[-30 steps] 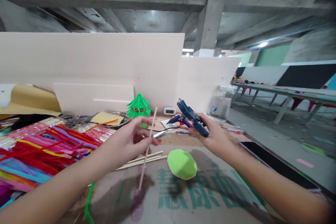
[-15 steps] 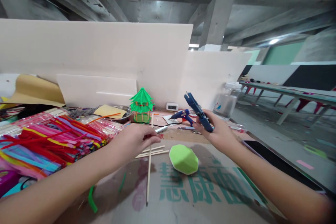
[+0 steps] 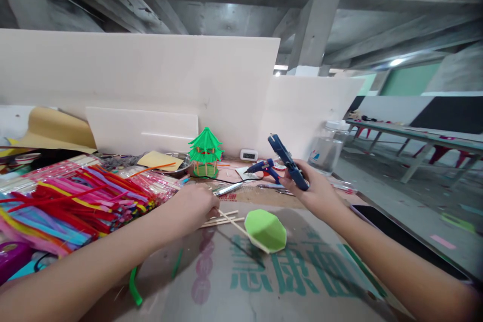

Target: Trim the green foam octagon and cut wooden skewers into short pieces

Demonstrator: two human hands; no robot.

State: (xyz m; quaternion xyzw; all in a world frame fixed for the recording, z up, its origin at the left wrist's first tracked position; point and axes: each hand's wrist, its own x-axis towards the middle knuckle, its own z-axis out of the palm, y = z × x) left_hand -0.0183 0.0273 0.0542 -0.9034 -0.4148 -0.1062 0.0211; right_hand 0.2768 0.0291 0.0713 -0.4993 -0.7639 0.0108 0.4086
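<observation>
My left hand (image 3: 196, 207) is closed, gripping one end of a thin wooden stick (image 3: 241, 229). From the fingers the stick slants down to the right, its far end overlapping the near edge of a light green octagonal piece (image 3: 268, 226). Several loose wooden sticks (image 3: 229, 221) lie just beyond it on the cardboard. My right hand (image 3: 317, 187) is wrapped round a dark blue hand tool (image 3: 284, 153), held up above the table and tilted to the upper left. Its exact kind is hard to make out.
Behind stand a green pagoda model (image 3: 206, 153), a glue gun (image 3: 261, 166) and a small digital clock (image 3: 249, 155). A heap of coloured pipe cleaners (image 3: 90, 193) covers the left. On the right are a clear bottle (image 3: 327, 147) and a dark flat device (image 3: 400, 236).
The stick has swung from nearly upright in view to slanting down rightward, its far end now over the green octagon. My left hand has turned and drawn slightly left. The right hand barely moved.
</observation>
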